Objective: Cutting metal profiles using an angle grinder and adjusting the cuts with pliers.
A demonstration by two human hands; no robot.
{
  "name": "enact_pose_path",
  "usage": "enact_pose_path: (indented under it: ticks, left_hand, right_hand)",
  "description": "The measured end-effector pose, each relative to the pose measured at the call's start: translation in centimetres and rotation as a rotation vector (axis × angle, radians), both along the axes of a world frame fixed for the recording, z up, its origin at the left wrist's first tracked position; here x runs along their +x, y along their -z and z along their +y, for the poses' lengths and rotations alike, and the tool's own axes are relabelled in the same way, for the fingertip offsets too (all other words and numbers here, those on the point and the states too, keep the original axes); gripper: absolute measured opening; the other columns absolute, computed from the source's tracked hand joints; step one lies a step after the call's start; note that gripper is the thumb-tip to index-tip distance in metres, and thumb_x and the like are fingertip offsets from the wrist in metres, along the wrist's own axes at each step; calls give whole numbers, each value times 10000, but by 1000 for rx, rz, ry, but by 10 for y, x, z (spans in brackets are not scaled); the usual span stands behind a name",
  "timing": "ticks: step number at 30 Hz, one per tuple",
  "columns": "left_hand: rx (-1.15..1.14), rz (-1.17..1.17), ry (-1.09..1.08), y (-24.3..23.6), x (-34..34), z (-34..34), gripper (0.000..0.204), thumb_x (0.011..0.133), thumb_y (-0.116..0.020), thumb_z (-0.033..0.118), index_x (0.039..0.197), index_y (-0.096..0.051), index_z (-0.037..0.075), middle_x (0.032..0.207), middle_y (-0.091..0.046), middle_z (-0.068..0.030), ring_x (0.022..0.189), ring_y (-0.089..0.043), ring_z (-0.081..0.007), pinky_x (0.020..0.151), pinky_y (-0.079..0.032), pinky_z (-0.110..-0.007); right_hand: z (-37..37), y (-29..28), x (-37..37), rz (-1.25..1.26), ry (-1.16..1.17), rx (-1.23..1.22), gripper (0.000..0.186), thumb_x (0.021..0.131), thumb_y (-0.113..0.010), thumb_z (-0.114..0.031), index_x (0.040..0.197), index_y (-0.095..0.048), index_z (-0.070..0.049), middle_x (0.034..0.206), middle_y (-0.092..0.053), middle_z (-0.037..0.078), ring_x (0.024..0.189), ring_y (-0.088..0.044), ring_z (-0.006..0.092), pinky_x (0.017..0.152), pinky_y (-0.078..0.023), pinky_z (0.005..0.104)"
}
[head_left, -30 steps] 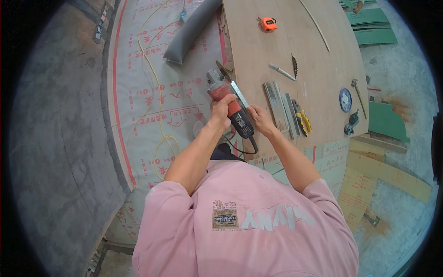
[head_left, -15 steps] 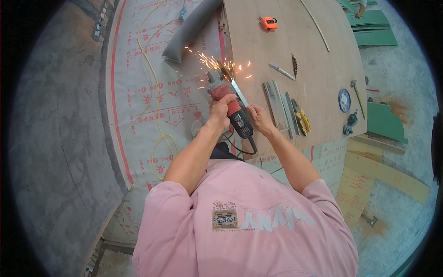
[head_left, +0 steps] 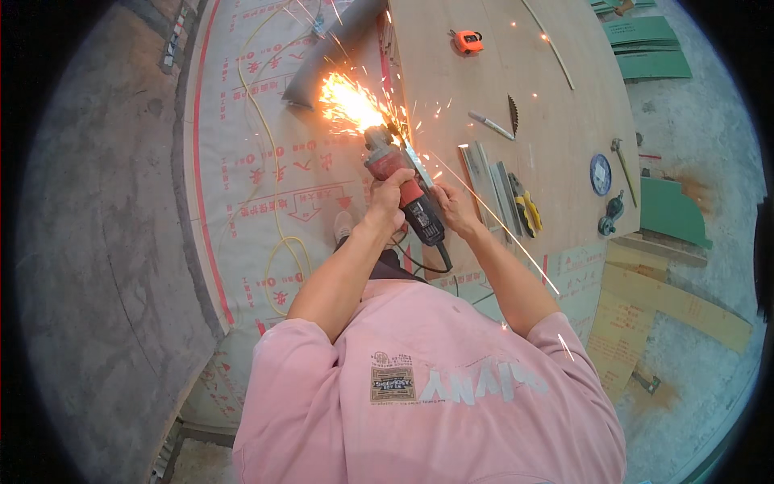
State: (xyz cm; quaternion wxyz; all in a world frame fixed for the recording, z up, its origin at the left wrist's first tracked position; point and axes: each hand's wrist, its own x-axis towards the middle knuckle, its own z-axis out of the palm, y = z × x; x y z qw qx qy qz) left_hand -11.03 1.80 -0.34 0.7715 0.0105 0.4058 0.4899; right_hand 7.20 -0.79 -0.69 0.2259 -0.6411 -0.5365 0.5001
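Observation:
My left hand (head_left: 389,200) is wrapped round the body of a red and black angle grinder (head_left: 409,192). At the grinder's far end the disc meets a narrow metal strip (head_left: 418,164), and a bright burst of sparks (head_left: 351,103) sprays away to the far left. Stray sparks also fly to the right, over my right forearm. My right hand (head_left: 454,206) grips the near end of the metal strip at the left edge of the wooden board table (head_left: 476,89). The fingertips of that hand are partly hidden, and sparks cover most of the disc.
Right of my right hand lie several metal strips (head_left: 486,187) and yellow-black pliers (head_left: 528,213). Farther off are a marker (head_left: 492,126), a saw blade (head_left: 513,115) and an orange tape measure (head_left: 467,41). A hammer (head_left: 626,172) lies at the right edge. A yellow cord (head_left: 271,137) crosses the floor sheet.
The sparks have grown from a small scatter to a large bright burst, with streaks reaching across the table. Both hands and the grinder stay in nearly the same place.

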Motion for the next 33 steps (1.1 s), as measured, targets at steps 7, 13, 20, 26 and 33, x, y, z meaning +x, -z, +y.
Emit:
enact_pose_path:
  ticks: [7,13,20,26,33]
  left_hand:
    - [-36,21,-9,-9,4,-1,256,841,-727,80,1056,-590,55,903,-669,-68,804,-673,-212,743,-592,-380]
    - [-33,16,8,-6,5,-3,238,847,-726,86,1043,-595,53,912,-668,-67,803,-673,-210,754,-589,-374]
    - [-53,19,8,-10,6,-1,219,828,-741,102,995,-613,42,866,-661,-68,763,-668,-211,712,-579,-368]
    - [-47,-1,-13,-17,3,-1,225,809,-755,114,976,-631,29,850,-680,-84,750,-680,-218,696,-585,-375]
    - [-28,-55,76,-27,-8,-5,250,856,-735,153,1039,-634,16,991,-697,-102,916,-696,-232,799,-595,-403]
  right_hand:
    - [2,-4,3,-15,-24,-1,329,1062,-516,-295,1007,-658,-4,806,-629,73,782,-563,162,758,-474,339]
    - [2,-3,4,-23,-25,-37,324,1063,-520,-293,1018,-659,-4,824,-626,75,807,-559,167,777,-470,332]
    - [0,3,6,28,15,-32,309,1063,-525,-284,1047,-666,-9,843,-642,78,820,-573,170,794,-475,333]
    - [0,-5,1,15,1,-8,301,1062,-526,-271,1077,-672,-8,870,-667,85,846,-596,169,810,-480,330]
    - [-1,0,8,-107,8,-4,340,1045,-552,-289,1198,-641,0,964,-693,155,874,-638,255,819,-491,357]
